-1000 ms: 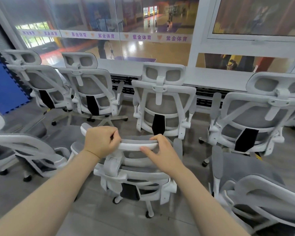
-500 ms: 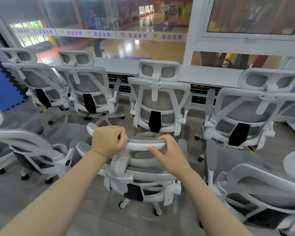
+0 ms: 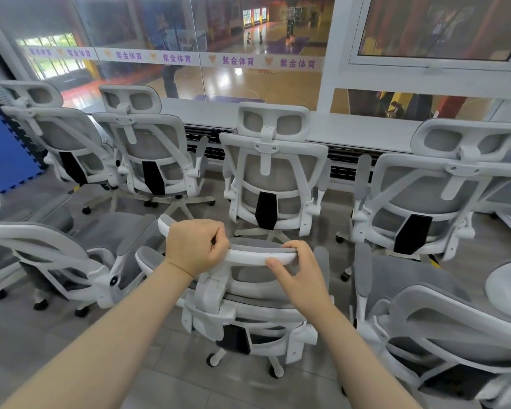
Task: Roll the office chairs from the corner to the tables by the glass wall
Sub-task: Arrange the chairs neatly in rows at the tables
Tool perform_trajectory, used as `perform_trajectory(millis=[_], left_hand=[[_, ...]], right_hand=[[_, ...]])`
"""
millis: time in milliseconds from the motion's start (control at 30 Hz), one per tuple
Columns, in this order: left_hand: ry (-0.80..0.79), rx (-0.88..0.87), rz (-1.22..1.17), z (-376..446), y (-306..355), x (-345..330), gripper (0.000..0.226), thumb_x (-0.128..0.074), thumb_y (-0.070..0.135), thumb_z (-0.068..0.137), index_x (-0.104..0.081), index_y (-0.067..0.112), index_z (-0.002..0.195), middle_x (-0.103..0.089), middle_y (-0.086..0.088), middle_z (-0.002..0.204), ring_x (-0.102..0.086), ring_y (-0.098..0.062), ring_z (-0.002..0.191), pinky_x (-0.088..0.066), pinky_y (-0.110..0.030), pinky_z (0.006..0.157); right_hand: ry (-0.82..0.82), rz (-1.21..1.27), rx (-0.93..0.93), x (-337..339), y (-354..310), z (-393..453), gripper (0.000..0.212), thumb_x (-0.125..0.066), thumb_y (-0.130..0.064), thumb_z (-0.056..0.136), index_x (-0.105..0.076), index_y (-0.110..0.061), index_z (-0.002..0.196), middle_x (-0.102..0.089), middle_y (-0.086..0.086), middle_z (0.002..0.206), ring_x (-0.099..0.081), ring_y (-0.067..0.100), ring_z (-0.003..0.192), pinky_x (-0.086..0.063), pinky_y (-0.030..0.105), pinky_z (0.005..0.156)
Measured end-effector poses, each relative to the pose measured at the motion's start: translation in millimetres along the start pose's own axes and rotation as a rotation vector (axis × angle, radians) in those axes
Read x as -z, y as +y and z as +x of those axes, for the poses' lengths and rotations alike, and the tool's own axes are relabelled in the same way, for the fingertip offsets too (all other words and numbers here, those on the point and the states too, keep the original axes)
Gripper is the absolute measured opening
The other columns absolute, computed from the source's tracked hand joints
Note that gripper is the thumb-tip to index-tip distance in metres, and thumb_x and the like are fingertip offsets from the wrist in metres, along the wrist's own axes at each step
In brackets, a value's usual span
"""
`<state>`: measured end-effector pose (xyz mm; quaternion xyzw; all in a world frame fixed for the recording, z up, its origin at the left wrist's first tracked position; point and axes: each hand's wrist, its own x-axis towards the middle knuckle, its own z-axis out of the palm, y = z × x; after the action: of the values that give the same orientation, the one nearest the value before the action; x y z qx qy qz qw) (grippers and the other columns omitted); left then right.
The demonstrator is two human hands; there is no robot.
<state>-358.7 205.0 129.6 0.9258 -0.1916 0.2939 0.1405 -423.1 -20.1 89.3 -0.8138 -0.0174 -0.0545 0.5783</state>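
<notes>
At 6 o'clock, the headrest of one office chair [image 3: 248, 290] is grasped by both grips: left hand [image 3: 196, 246] clenched round it, right hand [image 3: 300, 271] pinching its rim. Toward 12 o'clock, four chairs [image 3: 273, 175] are already parked at the bench [image 3: 351, 128] by the glass wall [image 3: 189, 39]; several remain beside.

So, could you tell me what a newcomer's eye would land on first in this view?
Probably the two bare arms reaching in from below: the left hand and right hand both grip the headrest of a white and grey office chair at the centre. Behind it, four matching chairs stand in a row at the long white table by the glass wall, which overlooks a basketball court.
</notes>
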Motion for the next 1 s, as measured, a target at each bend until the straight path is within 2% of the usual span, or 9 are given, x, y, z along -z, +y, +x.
perform_trajectory(millis=[133, 233, 533, 700, 867, 1000], left_hand=[[0.024, -0.011, -0.014, 10.2, -2.7, -4.9, 0.032, -0.039, 0.020, 0.076, -0.047, 0.017, 0.045, -0.042, 0.004, 0.041, -0.043, -0.018, 0.040, -0.029, -0.029, 0.037], [0.025, -0.005, -0.012, 14.0, -6.6, -8.0, 0.033, -0.039, 0.020, 0.077, -0.046, 0.016, 0.045, -0.042, 0.004, 0.041, -0.042, -0.018, 0.039, -0.028, -0.028, 0.037], [0.026, -0.012, 0.022, 30.8, -15.3, -15.3, 0.033, -0.037, 0.021, 0.078, -0.040, 0.016, 0.045, -0.036, 0.004, 0.041, -0.038, -0.020, 0.039, -0.009, -0.020, 0.047], [0.044, -0.035, -0.020, 38.7, -11.6, -14.8, 0.028, -0.038, 0.020, 0.077, -0.028, 0.027, 0.051, -0.027, 0.010, 0.044, -0.033, -0.015, 0.039, -0.006, -0.018, 0.050], [0.027, -0.006, -0.008, 48.4, -11.7, -26.0, 0.030, -0.036, 0.023, 0.079, -0.031, 0.023, 0.049, -0.034, 0.005, 0.041, -0.037, -0.019, 0.038, -0.010, -0.021, 0.047], [0.029, -0.004, -0.013, 47.8, -10.4, -32.5, 0.032, -0.035, 0.025, 0.080, -0.034, 0.021, 0.048, -0.037, 0.005, 0.042, -0.039, -0.018, 0.039, -0.010, -0.021, 0.046]], right_hand=[[-0.020, 0.001, -0.020, 0.6, 1.7, 13.2, 0.030, -0.065, -0.052, 0.084, -0.049, -0.035, 0.104, -0.054, -0.014, 0.108, -0.052, 0.007, 0.107, -0.047, 0.029, 0.090], [-0.036, 0.010, -0.024, -0.1, 3.5, 19.8, 0.033, -0.063, -0.056, 0.082, -0.049, -0.037, 0.105, -0.054, -0.013, 0.110, -0.052, 0.005, 0.107, -0.047, 0.030, 0.092], [-0.032, 0.019, -0.023, -6.0, 6.1, 40.0, 0.032, -0.059, -0.060, 0.082, -0.046, -0.040, 0.104, -0.050, -0.014, 0.112, -0.047, 0.009, 0.113, -0.045, 0.033, 0.095], [-0.027, 0.001, -0.011, -5.6, 8.6, 49.4, 0.036, -0.056, -0.066, 0.079, -0.044, -0.042, 0.103, -0.050, -0.013, 0.111, -0.048, 0.009, 0.110, -0.045, 0.033, 0.095], [-0.021, -0.014, -0.037, -0.3, 12.1, 59.1, 0.048, -0.053, -0.071, 0.076, -0.043, -0.039, 0.110, -0.048, -0.011, 0.117, -0.048, 0.010, 0.113, -0.045, 0.037, 0.098], [-0.022, -0.032, -0.026, 3.2, 17.1, 56.5, 0.046, -0.055, -0.069, 0.079, -0.043, -0.037, 0.110, -0.048, -0.010, 0.115, -0.048, 0.012, 0.111, -0.046, 0.036, 0.095]])
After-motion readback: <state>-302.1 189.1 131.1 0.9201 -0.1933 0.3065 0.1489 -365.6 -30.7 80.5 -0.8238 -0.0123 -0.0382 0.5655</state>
